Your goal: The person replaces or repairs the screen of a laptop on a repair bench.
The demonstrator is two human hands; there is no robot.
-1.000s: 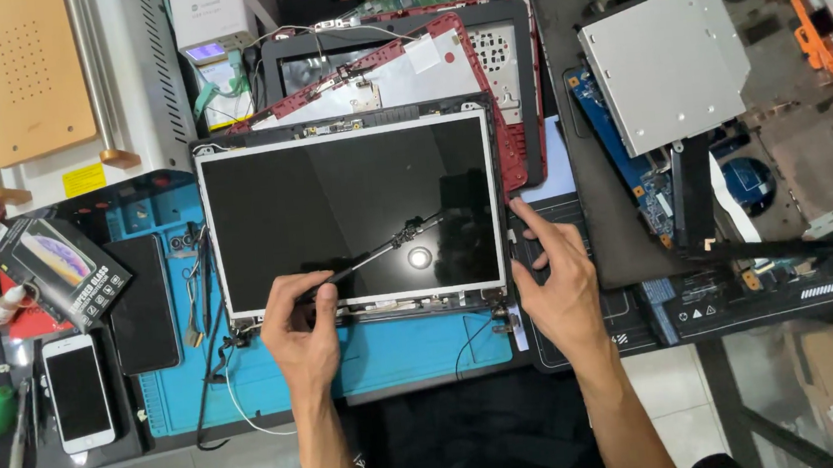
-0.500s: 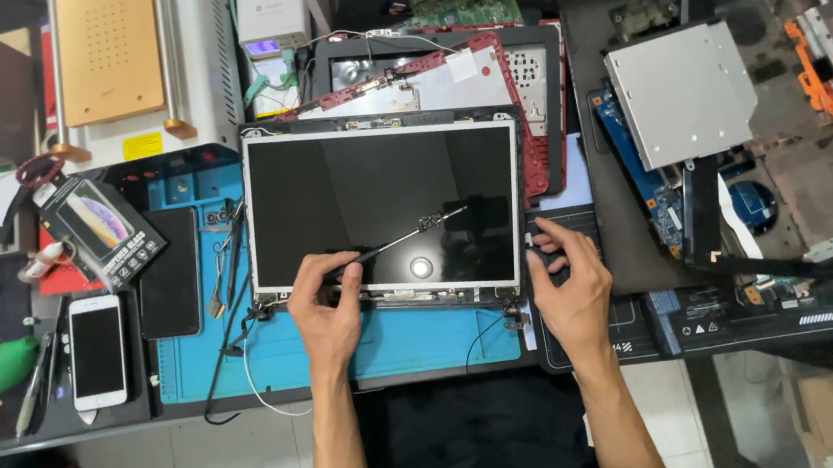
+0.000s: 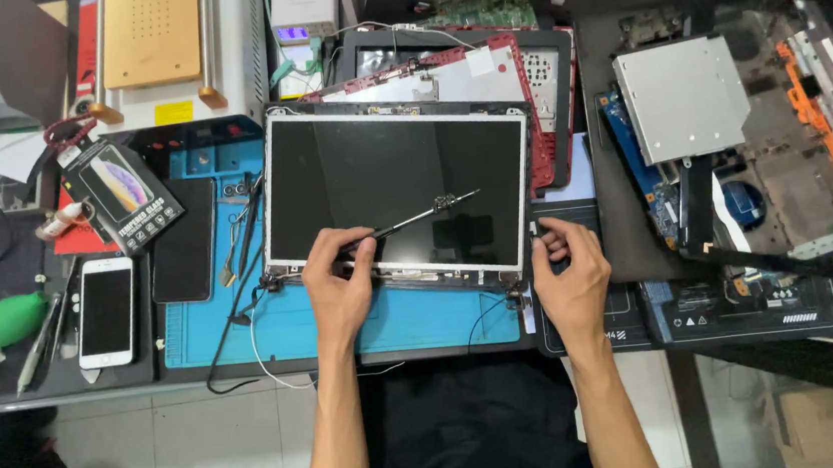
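A bare laptop screen panel [image 3: 393, 191] lies flat on a blue work mat [image 3: 284, 326] in front of me. My left hand [image 3: 339, 289] rests on the panel's lower edge and grips a thin black screwdriver [image 3: 415, 218] that slants up to the right across the dark glass. My right hand [image 3: 571, 276] sits at the panel's lower right corner, fingers curled against its edge and a black mat beside it; whether it pinches anything is hidden. Thin cables [image 3: 265, 343] trail from the panel's lower left corner.
A red laptop shell [image 3: 534, 83] lies behind the panel. To the right are a silver optical drive [image 3: 681, 100] and an opened laptop base [image 3: 792, 161]. On the left are a white phone [image 3: 107, 311], a black phone [image 3: 183, 239], a boxed screen protector [image 3: 122, 194] and a green blower [image 3: 7, 322].
My right hand has pulled back from the panel's right side to its lower right corner. The left hand keeps the screwdriver at the lower edge. The view has shifted left.
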